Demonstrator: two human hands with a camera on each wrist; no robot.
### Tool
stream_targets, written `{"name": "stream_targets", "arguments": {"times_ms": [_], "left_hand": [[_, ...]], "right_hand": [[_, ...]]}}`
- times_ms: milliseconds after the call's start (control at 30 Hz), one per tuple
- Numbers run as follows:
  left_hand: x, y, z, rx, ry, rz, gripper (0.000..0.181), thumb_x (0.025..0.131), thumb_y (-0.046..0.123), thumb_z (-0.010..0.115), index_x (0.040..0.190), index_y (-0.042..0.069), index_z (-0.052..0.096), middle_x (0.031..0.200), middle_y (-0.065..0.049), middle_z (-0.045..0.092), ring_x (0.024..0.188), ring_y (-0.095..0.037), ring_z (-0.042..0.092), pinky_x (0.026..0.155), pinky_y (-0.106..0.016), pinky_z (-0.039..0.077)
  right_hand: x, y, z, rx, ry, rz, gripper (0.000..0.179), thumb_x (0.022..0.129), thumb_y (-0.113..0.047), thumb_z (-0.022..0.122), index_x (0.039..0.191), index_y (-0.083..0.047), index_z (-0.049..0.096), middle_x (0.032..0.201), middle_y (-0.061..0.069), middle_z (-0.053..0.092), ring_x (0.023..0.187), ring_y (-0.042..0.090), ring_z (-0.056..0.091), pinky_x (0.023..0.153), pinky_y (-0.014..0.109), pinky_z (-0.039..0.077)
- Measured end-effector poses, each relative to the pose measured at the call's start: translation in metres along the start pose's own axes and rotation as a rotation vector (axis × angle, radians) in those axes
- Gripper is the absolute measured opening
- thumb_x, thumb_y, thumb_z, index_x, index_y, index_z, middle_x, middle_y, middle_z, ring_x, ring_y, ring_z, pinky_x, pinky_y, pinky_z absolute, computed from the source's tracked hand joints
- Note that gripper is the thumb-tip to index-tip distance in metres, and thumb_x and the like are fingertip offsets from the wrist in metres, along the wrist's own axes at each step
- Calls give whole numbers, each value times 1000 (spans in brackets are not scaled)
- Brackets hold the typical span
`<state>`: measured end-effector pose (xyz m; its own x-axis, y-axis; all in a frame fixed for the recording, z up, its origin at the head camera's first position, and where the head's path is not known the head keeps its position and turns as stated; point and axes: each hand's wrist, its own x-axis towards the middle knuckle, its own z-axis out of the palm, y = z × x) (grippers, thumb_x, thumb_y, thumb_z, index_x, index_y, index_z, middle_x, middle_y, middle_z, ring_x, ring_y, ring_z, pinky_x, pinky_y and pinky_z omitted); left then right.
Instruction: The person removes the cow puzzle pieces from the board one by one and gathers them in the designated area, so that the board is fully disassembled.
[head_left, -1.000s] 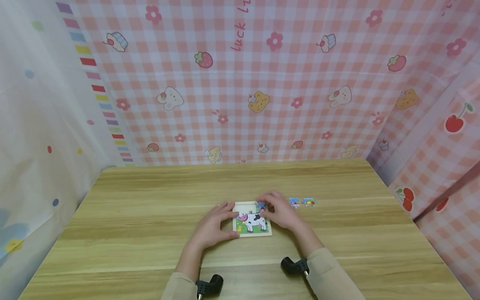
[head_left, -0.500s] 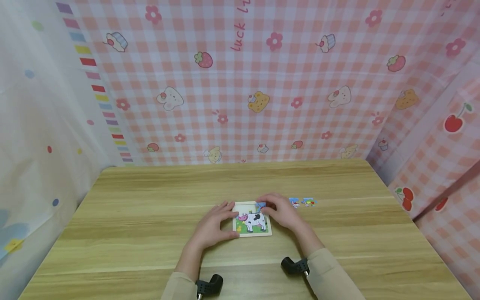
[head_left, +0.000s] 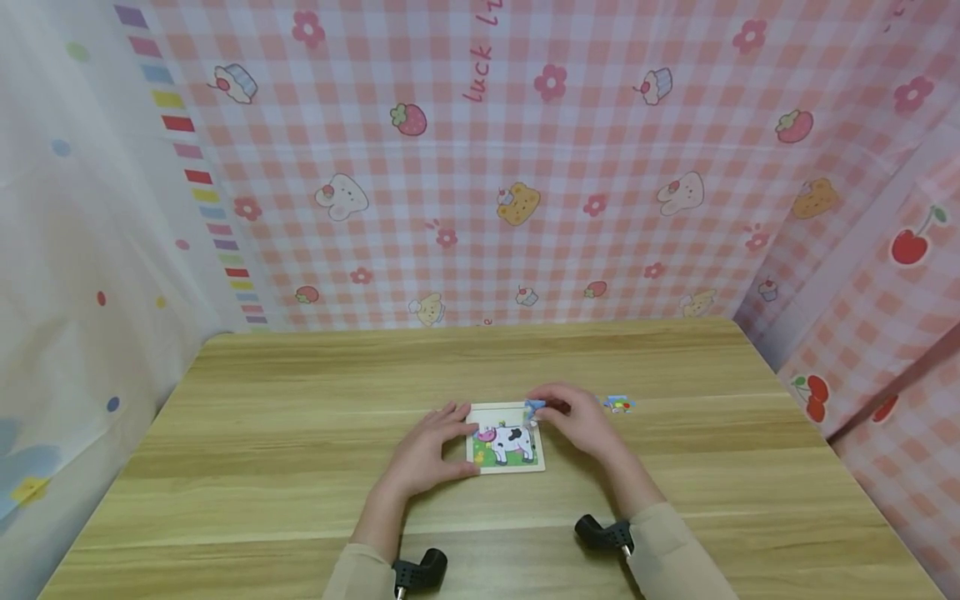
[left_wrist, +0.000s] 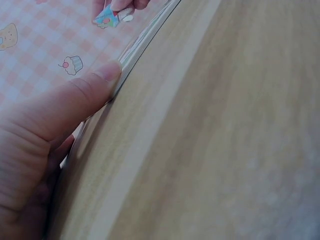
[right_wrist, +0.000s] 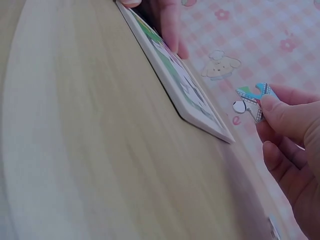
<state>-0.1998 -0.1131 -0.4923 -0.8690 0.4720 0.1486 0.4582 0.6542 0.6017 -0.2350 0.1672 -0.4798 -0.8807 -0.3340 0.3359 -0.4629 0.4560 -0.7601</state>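
A small wooden jigsaw board point(head_left: 506, 469) with a cow picture lies flat on the table. Its lower part is filled with the picture; the upper part shows pale bare backing. My left hand point(head_left: 426, 452) holds the board's left side, thumb at the near edge and fingers at the far corner. Above the board's far right corner, my right hand point(head_left: 576, 421) pinches a blue and white jigsaw piece point(right_wrist: 254, 102) between thumb and fingertips, raised off the board in the right wrist view. One loose colourful piece point(head_left: 619, 404) lies to the right; another beside it is mostly hidden behind the right hand.
The wooden table point(head_left: 300, 500) reaches back to a pink checked cloth point(head_left: 480, 250). Curtains hang at both sides. Black camera mounts point(head_left: 422, 569) stick out from both wrists near the front of the table.
My right hand has lifted the jigsaw piece from the board's far right corner and shifted slightly right, now covering most of one loose piece. The left hand has stayed put.
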Motion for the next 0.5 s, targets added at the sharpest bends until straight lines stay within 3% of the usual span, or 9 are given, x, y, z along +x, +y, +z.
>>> {"name": "stream_targets", "arguments": {"times_ms": [267, 500], "left_hand": [[0, -1, 0, -6, 2, -1, 63, 79, 43, 82, 131, 11, 65, 154, -4, 40, 146, -26, 27, 121, -42, 15], [0, -2, 1, -3, 0, -1, 63, 79, 43, 81, 132, 12, 65, 155, -3, 39, 147, -27, 27, 121, -43, 16]], "right_hand": [[-9, 6, -17, 29, 40, -27, 20, 86, 4, 72, 106, 1, 73, 103, 13, 71, 85, 13, 63, 72, 24, 54], [-20, 12, -35, -6, 73, 41, 19, 88, 1, 71, 106, -3, 74, 105, 11, 71, 89, 17, 64, 77, 24, 54]]}}
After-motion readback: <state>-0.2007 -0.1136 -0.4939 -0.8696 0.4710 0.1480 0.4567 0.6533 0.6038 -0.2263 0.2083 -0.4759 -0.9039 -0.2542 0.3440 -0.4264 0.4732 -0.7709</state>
